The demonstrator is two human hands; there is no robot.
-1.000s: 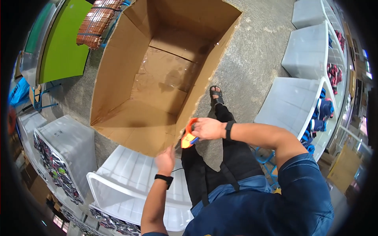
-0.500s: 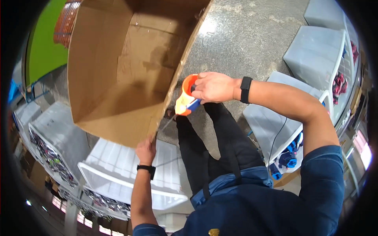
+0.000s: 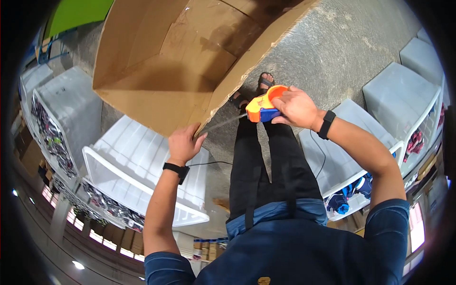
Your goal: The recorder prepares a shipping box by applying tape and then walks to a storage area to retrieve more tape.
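A large brown cardboard box stands with its open side up and its inside showing, at the upper left. My left hand is at its near corner, with fingers and thumb at the edge; the fingertips are partly hidden. In my right hand is an orange and blue tape dispenser, held above my legs, to the right of the box. A clear strip of tape runs taut from the dispenser to the corner by my left hand.
White plastic bins with packed goods stand at the left. More pale bins, holding blue and red bundles, line the right. A thin black cable shows near my left wrist. My sandalled feet are close to the box.
My right hand has drawn the tape dispenser to the right, lengthening the strip. My left hand stays at the box corner. The whole view has shifted.
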